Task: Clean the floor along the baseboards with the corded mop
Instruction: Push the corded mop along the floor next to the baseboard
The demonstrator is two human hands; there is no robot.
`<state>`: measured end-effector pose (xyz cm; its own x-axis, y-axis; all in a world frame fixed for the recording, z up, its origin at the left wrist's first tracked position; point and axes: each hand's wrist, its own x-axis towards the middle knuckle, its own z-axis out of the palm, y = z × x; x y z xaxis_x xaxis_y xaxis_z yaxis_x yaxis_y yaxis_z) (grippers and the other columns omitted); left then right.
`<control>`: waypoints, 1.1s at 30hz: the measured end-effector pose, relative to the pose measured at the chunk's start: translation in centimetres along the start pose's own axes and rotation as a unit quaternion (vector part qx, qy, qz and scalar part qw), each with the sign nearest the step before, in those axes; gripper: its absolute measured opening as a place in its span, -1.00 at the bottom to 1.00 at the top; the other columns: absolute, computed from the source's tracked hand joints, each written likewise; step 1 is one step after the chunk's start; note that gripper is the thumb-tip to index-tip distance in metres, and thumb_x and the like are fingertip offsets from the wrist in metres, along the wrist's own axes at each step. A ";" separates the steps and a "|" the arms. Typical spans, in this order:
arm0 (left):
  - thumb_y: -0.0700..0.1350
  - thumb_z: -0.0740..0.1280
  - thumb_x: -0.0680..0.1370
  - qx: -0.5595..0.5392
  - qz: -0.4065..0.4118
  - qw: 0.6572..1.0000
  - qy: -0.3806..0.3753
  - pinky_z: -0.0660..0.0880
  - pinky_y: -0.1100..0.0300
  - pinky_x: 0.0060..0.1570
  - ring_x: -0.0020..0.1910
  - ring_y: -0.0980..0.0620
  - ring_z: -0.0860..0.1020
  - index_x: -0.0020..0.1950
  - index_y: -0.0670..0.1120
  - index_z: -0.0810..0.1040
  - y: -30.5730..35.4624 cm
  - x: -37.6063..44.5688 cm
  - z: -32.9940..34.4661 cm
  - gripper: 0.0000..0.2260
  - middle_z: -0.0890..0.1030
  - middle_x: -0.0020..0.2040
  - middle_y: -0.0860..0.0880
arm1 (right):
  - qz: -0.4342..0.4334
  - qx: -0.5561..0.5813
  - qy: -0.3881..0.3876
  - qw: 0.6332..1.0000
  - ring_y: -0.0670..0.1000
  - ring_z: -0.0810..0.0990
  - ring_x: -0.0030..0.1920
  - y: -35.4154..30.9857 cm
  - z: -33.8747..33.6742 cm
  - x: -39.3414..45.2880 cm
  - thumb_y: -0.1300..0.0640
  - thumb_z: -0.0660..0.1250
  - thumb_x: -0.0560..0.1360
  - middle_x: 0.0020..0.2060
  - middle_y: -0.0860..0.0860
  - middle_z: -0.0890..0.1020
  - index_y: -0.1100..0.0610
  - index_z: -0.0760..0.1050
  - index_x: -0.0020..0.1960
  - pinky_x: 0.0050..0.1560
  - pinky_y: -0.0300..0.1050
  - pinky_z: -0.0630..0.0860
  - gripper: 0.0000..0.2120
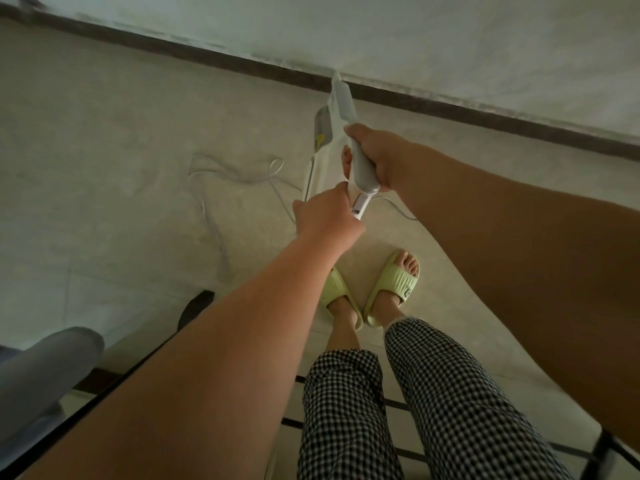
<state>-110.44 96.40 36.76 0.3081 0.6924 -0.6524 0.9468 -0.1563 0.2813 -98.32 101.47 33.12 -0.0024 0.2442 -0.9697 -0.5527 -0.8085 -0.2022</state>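
The white corded mop stands upright in front of me, its handle seen from above and pointing toward the dark baseboard. My right hand grips the grey handle near its top. My left hand grips the handle's lower end, where the cord comes out. The white cord lies in loose loops on the pale floor to the left. The mop's head is hidden below the body and my hands.
My feet in light green slippers stand on the pale tiled floor. A grey padded object and a dark frame sit at the lower left. Dark bars cross the floor behind my legs. The wall runs diagonally above.
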 end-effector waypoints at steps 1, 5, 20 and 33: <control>-0.10 0.35 0.42 0.002 0.002 1.000 -0.001 0.25 0.05 -0.04 -0.21 0.00 0.47 -0.01 0.04 0.30 0.1 -0.1 0.0 -0.74 0.42 -0.31 0.11 | 0.001 0.002 0.000 1.000 -0.06 0.50 -0.49 0.0 -0.2 0.0 -0.03 0.37 0.51 -0.41 0.03 0.54 0.18 0.44 -0.04 -0.42 -0.22 0.50 -0.72; -0.10 0.35 0.42 0.010 0.011 1.000 0.003 0.24 0.05 -0.04 -0.23 0.00 0.46 -0.01 0.03 0.30 0.5 -0.2 0.2 -0.74 0.42 -0.32 0.10 | -0.003 0.012 0.002 1.000 -0.06 0.50 -0.49 0.0 -0.7 -0.3 -0.02 0.37 0.52 -0.40 0.03 0.54 0.19 0.44 -0.03 -0.42 -0.22 0.51 -0.72; -0.14 0.34 0.42 0.012 0.032 0.999 0.022 0.22 0.07 -0.05 -0.28 0.02 0.46 -0.01 0.00 0.27 1.4 -1.3 1.4 -0.73 0.42 -0.33 0.11 | -0.013 0.027 0.013 0.999 -0.06 0.49 -0.49 0.5 -2.2 -1.1 0.00 0.35 0.53 -0.44 0.02 0.53 0.20 0.45 -0.05 -0.41 -0.21 0.51 -0.74; -0.13 0.35 0.43 0.036 0.049 0.998 0.019 0.21 0.06 -0.07 -0.29 0.01 0.43 0.00 0.01 0.26 2.6 -1.3 1.9 -0.71 0.36 -0.35 0.13 | -0.018 0.048 0.005 0.999 -0.07 0.48 -0.48 0.7 -3.9 -1.3 0.01 0.35 0.53 -0.41 0.02 0.52 0.19 0.43 -0.05 -0.41 -0.21 0.50 -0.76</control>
<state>-108.22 93.76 37.07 0.3968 0.6968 -0.5975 0.9171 -0.2734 0.2902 -95.46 98.48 33.72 0.0267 0.2673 -0.9632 -0.6290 -0.7444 -0.2240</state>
